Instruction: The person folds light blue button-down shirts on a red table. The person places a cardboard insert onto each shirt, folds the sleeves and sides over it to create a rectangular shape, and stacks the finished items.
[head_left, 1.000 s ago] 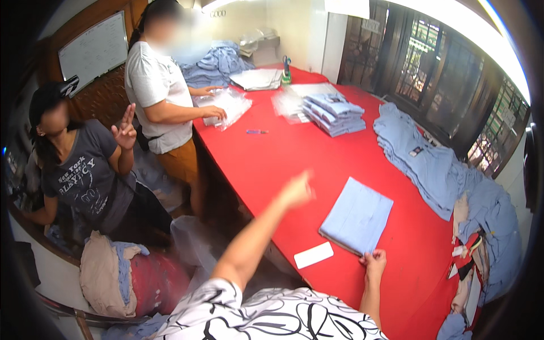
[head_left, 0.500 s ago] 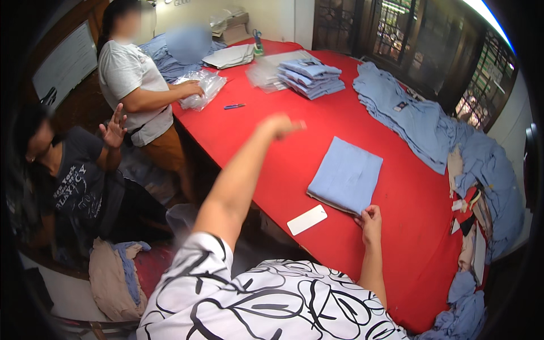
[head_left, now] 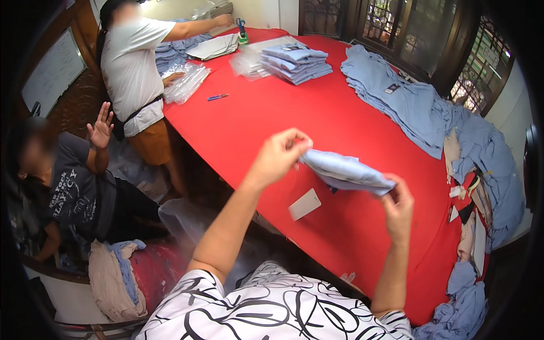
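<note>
A folded light-blue garment, likely a shirt (head_left: 345, 170), is held up off the red-covered table (head_left: 272, 124), seen edge-on. My left hand (head_left: 283, 152) pinches its left end between thumb and fingers. At the other end, my right hand (head_left: 398, 205) grips the corner, fingers closed on the cloth. Below it on the red cloth lies a white rectangular card (head_left: 305, 204) with a small hole near one end.
Folded blue garments (head_left: 296, 62) are stacked at the back beside clear plastic bags (head_left: 252, 59). Unfolded blue garments (head_left: 396, 102) line the right edge. A blue pen-like tool (head_left: 217, 97) lies at left. Two people are on the left, one standing (head_left: 133, 68), one lower (head_left: 79, 181) with a raised hand.
My left hand has come back to the folded shirt and taken hold of it. Both hands have lifted and tilted it off the table. The standing person has stretched an arm toward the back.
</note>
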A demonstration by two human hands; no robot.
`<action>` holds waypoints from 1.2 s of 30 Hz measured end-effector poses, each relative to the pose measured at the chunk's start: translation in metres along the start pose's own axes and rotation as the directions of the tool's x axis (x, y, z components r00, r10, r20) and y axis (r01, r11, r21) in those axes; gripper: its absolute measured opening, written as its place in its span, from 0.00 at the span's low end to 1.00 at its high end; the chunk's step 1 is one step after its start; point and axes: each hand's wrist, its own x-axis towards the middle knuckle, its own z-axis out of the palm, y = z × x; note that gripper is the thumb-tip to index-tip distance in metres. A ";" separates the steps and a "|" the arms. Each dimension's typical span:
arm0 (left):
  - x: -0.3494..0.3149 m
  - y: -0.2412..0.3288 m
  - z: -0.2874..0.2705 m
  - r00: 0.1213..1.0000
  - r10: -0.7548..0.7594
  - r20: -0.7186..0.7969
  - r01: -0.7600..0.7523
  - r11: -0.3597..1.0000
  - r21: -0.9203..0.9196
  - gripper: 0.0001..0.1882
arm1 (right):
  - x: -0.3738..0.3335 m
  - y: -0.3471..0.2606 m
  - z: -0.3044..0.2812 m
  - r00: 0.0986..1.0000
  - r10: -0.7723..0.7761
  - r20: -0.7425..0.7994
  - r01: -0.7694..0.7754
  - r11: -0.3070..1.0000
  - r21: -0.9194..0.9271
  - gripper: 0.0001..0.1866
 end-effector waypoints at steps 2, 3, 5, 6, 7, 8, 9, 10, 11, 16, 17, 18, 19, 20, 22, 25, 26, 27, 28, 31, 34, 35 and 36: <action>-0.003 0.037 -0.016 0.984 0.128 0.123 -0.112 0.985 -0.132 0.14 | 0.009 -0.034 -0.016 0.999 0.002 -0.041 -0.005 0.997 -0.078 0.14; -0.005 0.056 -0.015 0.968 0.160 0.193 -0.129 0.978 -0.162 0.15 | 0.012 -0.050 -0.026 0.999 -0.022 -0.035 0.015 0.979 -0.203 0.12; -0.003 0.065 -0.017 0.917 0.214 0.338 -0.146 0.966 -0.214 0.18 | 0.020 -0.061 -0.042 0.993 -0.115 -0.005 0.097 0.865 -0.492 0.07; 0.002 0.064 -0.020 0.923 0.165 0.348 -0.119 0.981 -0.150 0.18 | 0.029 -0.056 -0.041 0.987 -0.155 0.039 0.158 0.903 -0.400 0.07; 0.010 0.051 -0.019 0.942 0.080 0.325 -0.053 0.994 -0.092 0.16 | 0.035 -0.040 -0.044 0.981 -0.182 0.066 0.194 0.930 -0.314 0.08; 0.019 0.031 -0.015 0.952 -0.011 0.306 0.023 0.999 -0.035 0.14 | 0.044 -0.015 -0.055 0.985 0.034 0.168 0.012 0.963 -0.270 0.09; 0.034 0.007 -0.007 0.954 -0.111 0.277 0.084 0.991 0.105 0.13 | 0.046 0.008 -0.051 0.979 0.135 0.151 -0.116 0.985 -0.131 0.11; 0.048 -0.017 0.002 0.952 -0.203 0.229 0.143 0.957 0.253 0.12 | 0.049 0.028 -0.043 0.975 0.187 0.122 -0.175 0.979 -0.102 0.15; 0.063 -0.044 0.015 0.960 -0.216 0.179 0.143 0.925 0.352 0.12 | 0.054 0.061 -0.044 0.972 0.225 0.072 -0.218 0.971 -0.096 0.16; 0.115 -0.156 0.046 0.986 -0.166 0.009 0.140 0.863 0.486 0.18 | 0.063 0.160 -0.015 0.960 0.068 -0.272 -0.198 0.853 -0.482 0.14; 0.117 -0.164 0.053 0.983 -0.183 -0.005 0.164 0.863 0.479 0.18 | 0.063 0.163 -0.016 0.964 0.054 -0.261 -0.184 0.842 -0.508 0.12; 0.119 -0.172 0.057 0.979 -0.200 -0.023 0.187 0.862 0.472 0.17 | 0.065 0.166 -0.016 0.968 0.038 -0.247 -0.169 0.830 -0.532 0.10; 0.121 -0.176 0.063 0.977 -0.214 -0.004 0.185 0.838 0.512 0.16 | 0.064 0.172 -0.018 0.970 0.029 -0.240 -0.162 0.814 -0.557 0.09; 0.123 -0.182 0.064 0.978 -0.209 0.000 0.183 0.856 0.483 0.16 | 0.063 0.180 -0.021 0.976 0.061 -0.211 -0.171 0.816 -0.553 0.10; 0.121 -0.191 0.063 0.982 -0.191 -0.006 0.175 0.888 0.424 0.15 | 0.058 0.188 -0.031 0.984 0.114 -0.140 -0.172 0.823 -0.541 0.16; 0.106 -0.168 0.064 0.965 -0.257 -0.048 0.262 0.949 0.177 0.11 | 0.040 0.161 -0.047 0.916 0.401 0.020 -0.384 0.890 -0.245 0.26; 0.101 -0.168 0.060 0.959 -0.283 -0.018 0.283 0.959 0.011 0.10 | 0.035 0.142 -0.048 0.844 0.528 0.092 -0.510 0.845 -0.161 0.29; 0.098 -0.168 0.058 0.972 -0.233 0.032 0.234 0.968 -0.085 0.08 | 0.028 0.139 -0.049 0.865 0.487 0.125 -0.473 0.872 -0.127 0.32; 0.096 -0.170 0.055 0.980 -0.181 0.079 0.192 0.964 -0.183 0.05 | 0.027 0.138 -0.048 0.880 0.448 0.157 -0.439 0.894 -0.092 0.34; 0.109 -0.139 0.042 0.969 -0.224 0.101 0.195 0.952 0.238 0.04 | 0.052 0.133 -0.033 0.847 0.523 0.095 -0.489 0.836 -0.248 0.38; 0.162 -0.110 0.007 0.995 0.094 -0.017 -0.081 0.927 0.366 0.09 | 0.124 0.108 -0.001 0.891 0.446 0.089 -0.426 0.887 -0.176 0.37; 0.195 -0.099 -0.015 0.986 0.165 -0.012 -0.143 0.889 0.434 0.13 | 0.158 0.101 0.012 0.914 0.391 0.107 -0.363 0.907 -0.213 0.37; 0.237 -0.084 -0.036 0.972 0.234 0.004 -0.206 0.846 0.492 0.18 | 0.195 0.095 0.026 0.924 0.366 0.115 -0.356 0.929 -0.099 0.36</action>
